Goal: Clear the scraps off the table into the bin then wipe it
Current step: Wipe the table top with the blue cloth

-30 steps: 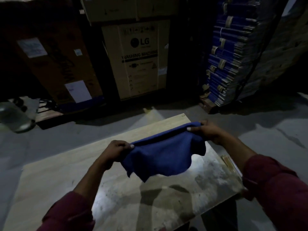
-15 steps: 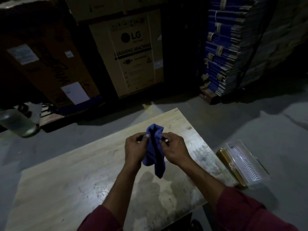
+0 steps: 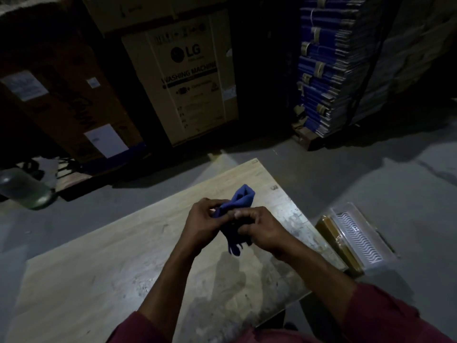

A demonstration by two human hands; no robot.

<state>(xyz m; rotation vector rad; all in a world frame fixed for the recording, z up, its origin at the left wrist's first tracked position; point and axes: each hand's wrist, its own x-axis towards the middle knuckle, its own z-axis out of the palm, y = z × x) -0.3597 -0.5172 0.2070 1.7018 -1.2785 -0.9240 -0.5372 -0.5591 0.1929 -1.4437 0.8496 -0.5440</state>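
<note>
Far left, a clear bottle [image 3: 23, 188] sits on the floor beside the pallet, out of play. Moving in: the wooden table [image 3: 103, 268] shows no scraps that I can make out, only grey smears on its right half, so I'd judge the clearing done and the wiping about to start. Above the tabletop, the left hand [image 3: 201, 225] has its fingers curled round the blue cloth [image 3: 238, 203], pinching it on that side. The cloth is bunched into a narrow roll, its long axis running roughly upright, one end poking up and away from the person toward the cartons, a loose tail hanging below the hands. The right hand [image 3: 259, 230] grips it from the other side, fingers curled in. To my eye the next move calls for lowering the wad flat onto the smeared patch. Far right, a clear plastic tray [image 3: 356, 236] lies on the floor beside the table.
</note>
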